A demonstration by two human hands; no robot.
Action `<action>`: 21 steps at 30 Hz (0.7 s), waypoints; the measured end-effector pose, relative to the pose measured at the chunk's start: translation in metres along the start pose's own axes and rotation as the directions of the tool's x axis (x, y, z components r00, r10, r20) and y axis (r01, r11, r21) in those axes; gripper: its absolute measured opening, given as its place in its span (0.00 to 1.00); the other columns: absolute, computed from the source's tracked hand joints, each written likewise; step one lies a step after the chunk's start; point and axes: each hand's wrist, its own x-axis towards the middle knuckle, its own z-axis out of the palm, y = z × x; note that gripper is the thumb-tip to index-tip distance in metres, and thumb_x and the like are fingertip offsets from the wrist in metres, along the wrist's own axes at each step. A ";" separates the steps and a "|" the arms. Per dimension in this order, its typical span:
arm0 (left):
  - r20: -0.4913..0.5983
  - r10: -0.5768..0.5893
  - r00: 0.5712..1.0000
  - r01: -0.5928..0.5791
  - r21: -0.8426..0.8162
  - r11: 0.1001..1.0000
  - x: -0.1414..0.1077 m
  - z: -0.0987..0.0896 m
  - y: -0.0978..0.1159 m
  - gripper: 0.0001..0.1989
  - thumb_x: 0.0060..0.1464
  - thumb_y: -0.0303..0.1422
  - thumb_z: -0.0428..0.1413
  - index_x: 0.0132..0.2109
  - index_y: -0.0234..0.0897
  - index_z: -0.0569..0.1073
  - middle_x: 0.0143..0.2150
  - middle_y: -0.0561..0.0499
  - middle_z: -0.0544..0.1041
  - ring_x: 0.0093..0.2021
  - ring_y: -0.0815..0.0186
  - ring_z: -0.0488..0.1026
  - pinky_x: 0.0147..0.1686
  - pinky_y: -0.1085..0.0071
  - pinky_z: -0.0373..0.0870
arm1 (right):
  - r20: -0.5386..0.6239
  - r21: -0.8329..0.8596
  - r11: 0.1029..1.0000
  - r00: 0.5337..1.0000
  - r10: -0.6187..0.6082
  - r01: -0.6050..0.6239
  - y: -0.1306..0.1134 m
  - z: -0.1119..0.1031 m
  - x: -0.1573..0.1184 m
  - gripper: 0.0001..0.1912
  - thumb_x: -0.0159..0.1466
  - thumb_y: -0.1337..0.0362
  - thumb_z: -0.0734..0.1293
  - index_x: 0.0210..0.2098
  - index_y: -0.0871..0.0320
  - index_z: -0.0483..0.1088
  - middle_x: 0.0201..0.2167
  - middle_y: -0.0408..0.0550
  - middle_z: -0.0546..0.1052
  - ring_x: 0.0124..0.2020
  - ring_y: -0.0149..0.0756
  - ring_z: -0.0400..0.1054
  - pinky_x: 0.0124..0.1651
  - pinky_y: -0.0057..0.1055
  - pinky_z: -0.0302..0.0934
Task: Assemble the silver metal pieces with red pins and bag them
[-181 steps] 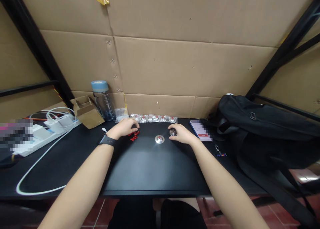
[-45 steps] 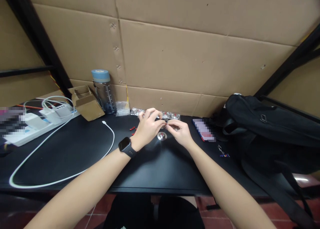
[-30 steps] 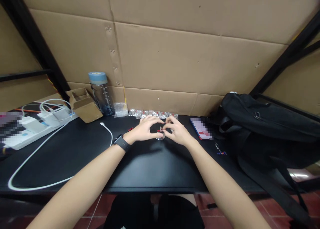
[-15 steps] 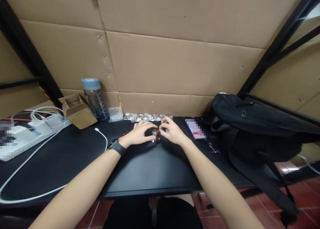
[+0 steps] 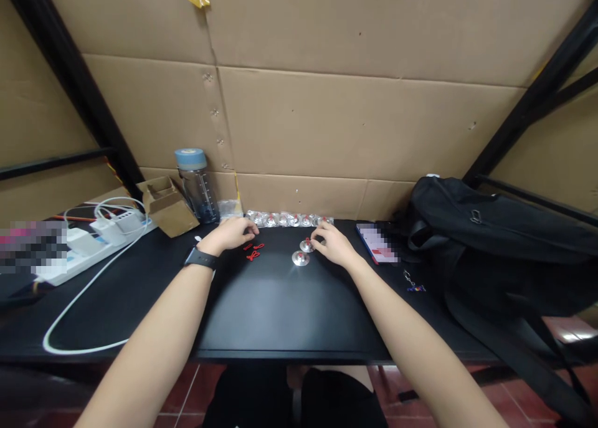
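Two small silver discs with red centres, like finger cymbals, are near the middle of the black table. The nearer cymbal [image 5: 300, 259] lies on the tabletop. My right hand [image 5: 332, 244] is closed at the fingertips on the edge of the farther cymbal [image 5: 306, 246], which overlaps the nearer one in view. My left hand [image 5: 235, 233], with a black watch on its wrist, hovers by several red cord loops [image 5: 253, 255]. Its fingers are bent but apart, and nothing shows in them. Behind lies a row of silvery discs in clear wrapping [image 5: 283, 219].
A water bottle [image 5: 200, 188] and an open cardboard box [image 5: 169, 210] stand at the back left, beside a white power strip [image 5: 88, 250]. A white cable [image 5: 51, 328] loops across the left. To the right are a phone [image 5: 371, 241], a keyring [image 5: 415, 287] and a black backpack [image 5: 495, 247].
My hands were together over the cymbal; now they are apart. My left hand has moved left to the red loops. Both cymbals now show plainly, and the view has shifted a little.
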 end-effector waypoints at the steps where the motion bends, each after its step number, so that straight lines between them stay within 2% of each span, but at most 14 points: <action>1: 0.001 -0.007 1.000 0.007 0.009 1.000 -0.001 -0.001 0.000 0.13 0.53 0.37 0.54 0.44 0.46 0.80 0.43 0.53 0.83 0.43 0.61 0.79 0.45 0.69 0.69 | 0.009 0.011 1.000 1.000 -0.004 0.004 0.002 -0.002 0.000 0.05 0.66 0.64 0.66 0.40 0.55 0.75 0.44 0.49 0.73 0.46 0.37 0.69 0.51 0.34 0.63; 6: 0.057 -0.127 0.990 0.124 0.055 0.991 -0.006 -0.004 -0.008 0.11 0.50 0.36 0.56 0.41 0.47 0.79 0.39 0.53 0.83 0.44 0.58 0.79 0.45 0.66 0.70 | 0.088 0.015 1.000 0.996 -0.010 0.009 0.013 -0.009 -0.004 0.14 0.63 0.65 0.69 0.48 0.57 0.75 0.48 0.53 0.75 0.50 0.42 0.70 0.54 0.40 0.63; 8: 0.029 -0.165 0.986 0.163 0.043 0.986 -0.006 -0.004 -0.010 0.11 0.51 0.38 0.56 0.42 0.46 0.79 0.38 0.53 0.83 0.42 0.57 0.79 0.44 0.65 0.70 | 0.124 0.025 1.000 0.992 -0.018 0.015 0.018 -0.009 -0.004 0.17 0.61 0.63 0.71 0.50 0.57 0.75 0.49 0.54 0.76 0.51 0.44 0.71 0.55 0.41 0.64; 9: 0.005 -0.146 0.989 0.146 0.016 0.989 -0.005 -0.003 -0.009 0.12 0.52 0.39 0.56 0.43 0.46 0.79 0.39 0.52 0.83 0.42 0.57 0.78 0.43 0.65 0.70 | 0.135 0.037 0.999 0.990 -0.028 0.024 0.019 -0.009 -0.004 0.19 0.61 0.62 0.71 0.51 0.56 0.75 0.50 0.54 0.76 0.51 0.44 0.71 0.56 0.42 0.63; 10: -0.020 -0.094 0.995 0.093 -0.023 0.995 -0.003 -0.002 -0.005 0.13 0.53 0.40 0.56 0.44 0.45 0.79 0.40 0.51 0.83 0.42 0.58 0.78 0.44 0.65 0.70 | 0.140 0.053 0.998 0.989 -0.045 0.038 0.020 -0.009 -0.004 0.20 0.61 0.62 0.72 0.53 0.56 0.74 0.51 0.55 0.77 0.52 0.44 0.71 0.57 0.43 0.63; 12: -0.070 0.092 0.993 -0.100 -0.121 0.988 0.000 0.001 0.013 0.15 0.56 0.42 0.56 0.47 0.43 0.78 0.46 0.48 0.82 0.45 0.59 0.77 0.47 0.66 0.70 | 0.134 0.085 0.994 0.987 -0.087 0.076 0.018 -0.007 -0.002 0.21 0.63 0.62 0.70 0.55 0.54 0.73 0.52 0.54 0.77 0.53 0.44 0.71 0.57 0.43 0.63; 14: -0.110 0.267 0.957 -0.284 -0.187 0.940 0.002 0.007 0.042 0.16 0.58 0.43 0.56 0.50 0.43 0.77 0.50 0.48 0.80 0.49 0.60 0.76 0.51 0.66 0.68 | 0.128 0.103 0.988 0.983 -0.132 0.119 0.014 -0.006 -0.001 0.19 0.66 0.63 0.68 0.56 0.53 0.73 0.52 0.53 0.77 0.53 0.42 0.71 0.57 0.42 0.63; 16: -0.112 0.393 0.913 -0.409 -0.214 0.887 0.002 0.016 0.075 0.16 0.61 0.42 0.55 0.52 0.45 0.76 0.51 0.49 0.80 0.50 0.60 0.75 0.52 0.65 0.66 | 0.131 0.100 0.984 0.978 -0.162 0.150 0.009 -0.005 0.000 0.15 0.67 0.63 0.66 0.53 0.52 0.75 0.50 0.51 0.79 0.52 0.40 0.72 0.56 0.39 0.63; 19: -0.124 0.479 0.869 -0.491 -0.096 0.866 -0.002 0.030 0.114 0.11 0.64 0.40 0.53 0.50 0.49 0.78 0.47 0.51 0.81 0.50 0.60 0.74 0.51 0.63 0.60 | 0.117 0.062 0.985 0.979 -0.168 0.162 0.004 -0.003 0.000 0.13 0.68 0.63 0.65 0.50 0.51 0.77 0.48 0.48 0.80 0.50 0.39 0.73 0.55 0.37 0.63; 21: -0.117 0.516 0.848 -0.521 -0.009 0.854 -0.004 0.038 0.126 0.10 0.65 0.36 0.52 0.45 0.49 0.79 0.44 0.51 0.81 0.50 0.60 0.72 0.49 0.62 0.58 | 0.094 0.024 0.987 0.982 -0.162 0.160 0.003 -0.002 0.000 0.13 0.68 0.64 0.66 0.51 0.51 0.76 0.48 0.48 0.80 0.50 0.39 0.73 0.54 0.35 0.63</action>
